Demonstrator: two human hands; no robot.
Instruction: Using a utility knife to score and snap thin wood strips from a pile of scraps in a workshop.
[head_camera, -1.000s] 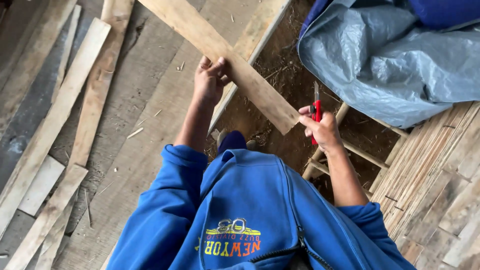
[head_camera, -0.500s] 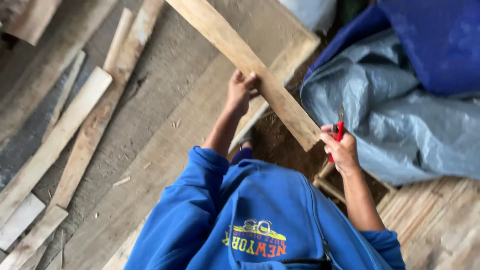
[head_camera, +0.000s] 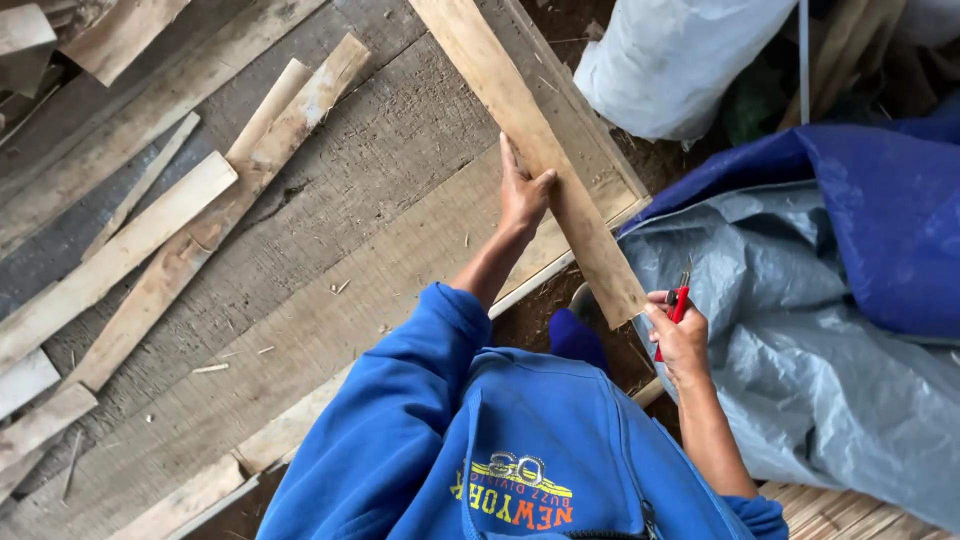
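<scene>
Loose timber and tarpaulin all around

Scattered wood offcuts (head_camera: 150, 240) over weathered boards (head_camera: 330, 200); crumpled grey tarpaulin (head_camera: 800, 340) beside blue sheet (head_camera: 880, 200), white sack (head_camera: 670, 60) above bare dirt (head_camera: 540, 310).

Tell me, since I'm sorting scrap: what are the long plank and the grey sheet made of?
The long pale plank looks like rough, unfinished wood: visible grain, dull surface. The crumpled grey sheet seems to be plastic tarpaulin, judging by its creases and faint sheen.
</scene>
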